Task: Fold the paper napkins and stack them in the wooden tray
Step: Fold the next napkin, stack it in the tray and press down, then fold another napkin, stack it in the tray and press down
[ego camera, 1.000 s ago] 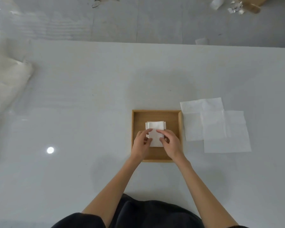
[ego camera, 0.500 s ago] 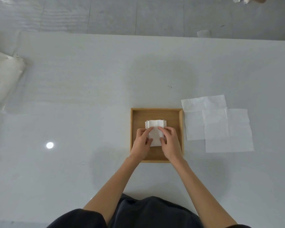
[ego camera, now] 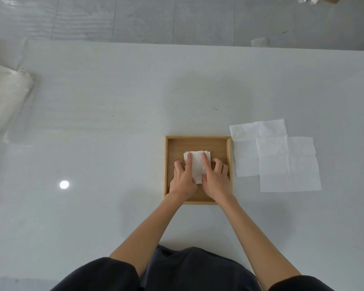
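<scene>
A square wooden tray (ego camera: 198,138) lies on the white table in front of me. Inside it rests a small stack of folded white napkins (ego camera: 197,163). My left hand (ego camera: 183,181) and my right hand (ego camera: 215,181) are both on the stack, each with its index finger stretched flat along the top and its other fingers curled at the stack's sides. The near end of the stack is hidden under my hands. Two unfolded napkins lie overlapping just right of the tray, a front one (ego camera: 288,166) over a rear one (ego camera: 246,148).
A bundle wrapped in clear plastic (ego camera: 6,97) lies at the table's left edge. The table's far edge runs across the top, with the tiled floor and a paper scrap (ego camera: 260,41) beyond it. A lamp reflection (ego camera: 64,184) shines on the table to the left.
My index fingers have stretched forward over the top of the folded stack, which now lies flatter in the tray. The camera view has tilted slightly.
</scene>
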